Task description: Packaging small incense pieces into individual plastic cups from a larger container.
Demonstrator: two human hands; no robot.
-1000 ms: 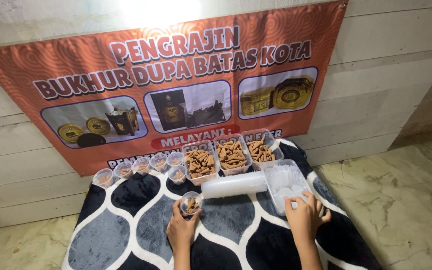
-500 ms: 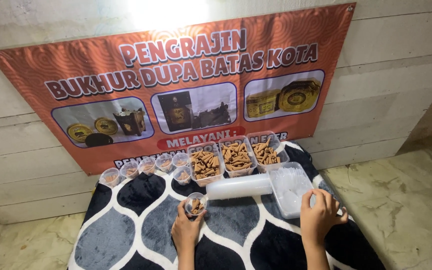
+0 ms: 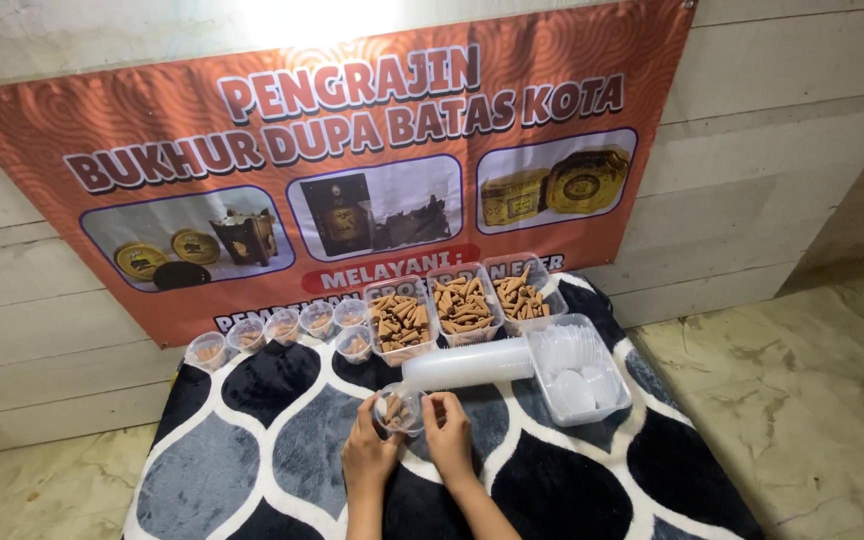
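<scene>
low in the frame's centre, the left hand (image 3: pixel 370 455) and right hand (image 3: pixel 449 432) pinch a small clear cup (image 3: pixel 398 410) of brown cones between them, on the patterned mat (image 3: pixel 252 440), both equally near.

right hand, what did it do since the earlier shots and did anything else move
The right hand came away from the tray of lids at the right and moved left to the small cup, which both hands now hold. The left hand kept its grip on that cup throughout. The lying stack of cups, the three tubs of brown cones and the row of filled cups stayed put.
</scene>
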